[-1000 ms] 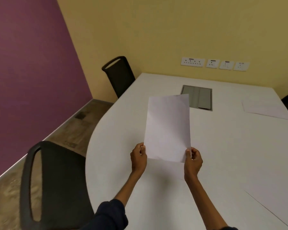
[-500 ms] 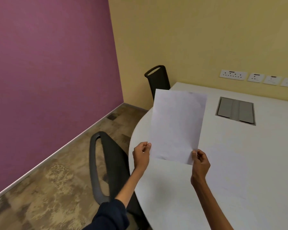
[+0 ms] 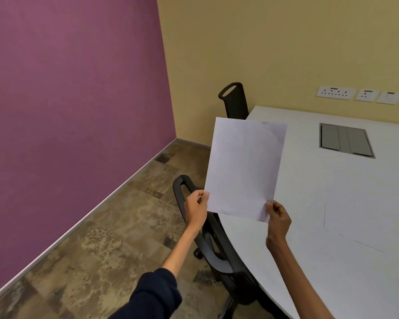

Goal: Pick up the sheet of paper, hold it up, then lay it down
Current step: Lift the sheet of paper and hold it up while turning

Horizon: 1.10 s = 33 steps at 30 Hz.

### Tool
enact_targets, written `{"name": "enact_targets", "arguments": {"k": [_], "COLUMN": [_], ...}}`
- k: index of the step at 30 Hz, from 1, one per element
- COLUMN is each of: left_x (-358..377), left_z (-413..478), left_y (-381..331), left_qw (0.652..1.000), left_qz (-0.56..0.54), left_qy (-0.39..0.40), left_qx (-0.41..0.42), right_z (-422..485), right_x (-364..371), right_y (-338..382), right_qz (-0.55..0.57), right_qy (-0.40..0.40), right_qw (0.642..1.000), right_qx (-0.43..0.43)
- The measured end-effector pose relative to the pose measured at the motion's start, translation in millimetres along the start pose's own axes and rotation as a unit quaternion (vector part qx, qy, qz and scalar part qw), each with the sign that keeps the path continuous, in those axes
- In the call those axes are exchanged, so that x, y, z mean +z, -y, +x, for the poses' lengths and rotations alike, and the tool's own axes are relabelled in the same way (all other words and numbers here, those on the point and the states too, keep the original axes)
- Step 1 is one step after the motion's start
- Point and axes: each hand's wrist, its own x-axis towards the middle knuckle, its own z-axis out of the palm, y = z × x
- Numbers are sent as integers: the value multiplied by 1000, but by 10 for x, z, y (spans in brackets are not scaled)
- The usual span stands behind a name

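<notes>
A white sheet of paper [image 3: 244, 166] stands upright in the air over the left edge of the white table [image 3: 332, 226]. My left hand [image 3: 196, 209] pinches its lower left corner. My right hand [image 3: 279, 218] pinches its lower right corner. The sheet is tilted slightly, its top edge leaning right, and it hides part of the table edge and the floor behind it.
A black chair [image 3: 207, 238] stands under the table edge just below my left hand. A second black chair [image 3: 234, 101] is at the far corner. Another sheet [image 3: 355, 224] lies flat on the table at right. A grey cable hatch [image 3: 344, 140] sits in the tabletop.
The view has swung left, so the purple wall and floor fill more of it. The sheet stays raised in both hands, now over the table's left edge instead of its middle.
</notes>
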Motion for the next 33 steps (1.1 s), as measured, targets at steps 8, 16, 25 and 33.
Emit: {"name": "enact_targets", "arguments": {"k": [8,16,25,33], "left_x": [-174,31,705,1486], "left_z": [646,1688,2381,2743], "left_y": [115,295,150,377], "left_qw": [999,994,971,920], "left_qz": [-5,23,20,78], "left_qy": [35,109,236,383], "left_qx": [-4,1,21,33], "right_z": [194,696,1067,1135], "right_x": [489,938,909,533], "right_y": [-65,-309,-243,-466], "right_qz": [6,14,-6,-52], "right_qy": [-12,-76,-177,-287], "right_qw": [1000,997,984,956], "right_qx": [-3,0,-13,12]}}
